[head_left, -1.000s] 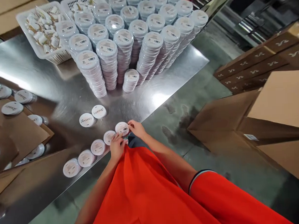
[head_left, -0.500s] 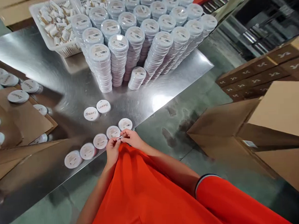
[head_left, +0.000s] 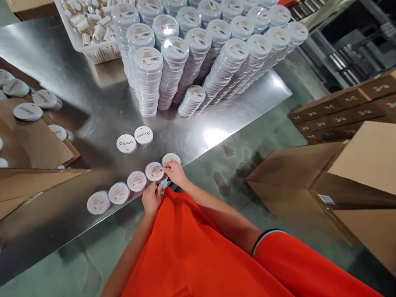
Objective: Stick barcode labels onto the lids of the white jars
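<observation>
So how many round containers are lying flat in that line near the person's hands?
5, lined along the steel table: first container, second, third, fourth touching the right hand, fifth just beyond it. Another could be hidden under the left hand.

Dark "Sbeauty" lettering on the white round cases (head_left: 126, 143); barcode labels (head_left: 154, 171) on the backs of others, their small print too blurred to read. Wordless white wavy logos on the brown cartons (head_left: 348, 99).
</observation>
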